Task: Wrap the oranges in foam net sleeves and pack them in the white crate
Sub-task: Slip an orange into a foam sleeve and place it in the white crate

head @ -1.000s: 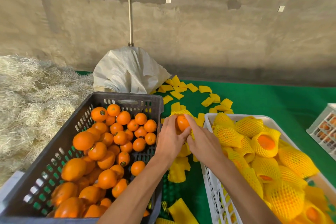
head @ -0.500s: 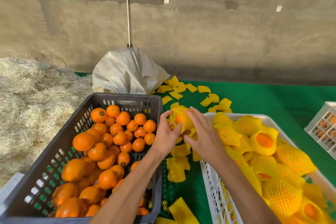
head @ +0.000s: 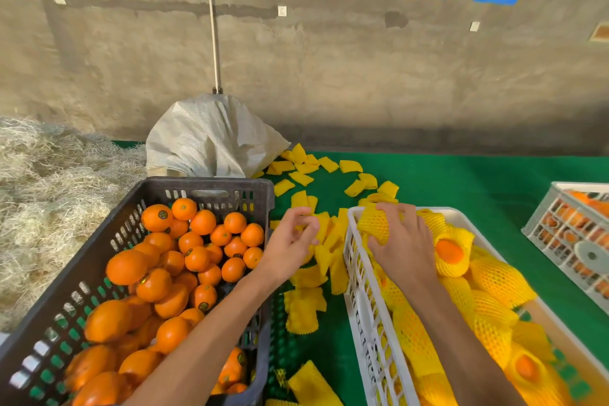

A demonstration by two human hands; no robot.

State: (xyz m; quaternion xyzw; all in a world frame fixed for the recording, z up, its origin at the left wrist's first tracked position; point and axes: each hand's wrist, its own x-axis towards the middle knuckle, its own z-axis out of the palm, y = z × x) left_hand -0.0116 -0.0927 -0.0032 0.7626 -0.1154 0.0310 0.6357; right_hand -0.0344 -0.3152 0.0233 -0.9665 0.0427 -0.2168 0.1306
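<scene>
My right hand [head: 403, 241] grips an orange wrapped in a yellow foam net sleeve [head: 374, 224] at the near-left corner of the white crate [head: 362, 313], just inside its rim. Several other sleeved oranges [head: 494, 277] fill that crate. My left hand [head: 290, 244] hovers over loose yellow sleeves [head: 306, 306] on the green mat, its fingers loosely curled and holding nothing. A dark crate [head: 211, 188] on the left holds several bare oranges [head: 197, 257].
More flat yellow sleeves [head: 306, 175] lie scattered on the green mat [head: 478, 194] behind the crates. A grey-white sack [head: 211, 138] stands behind the dark crate. Straw [head: 49, 194] is piled at left. Another white crate [head: 573, 234] sits at the right edge.
The sleeve went over the orange between both hands. My right hand then carried the wrapped orange right into the white crate, and my left hand let go and stayed over the loose sleeves.
</scene>
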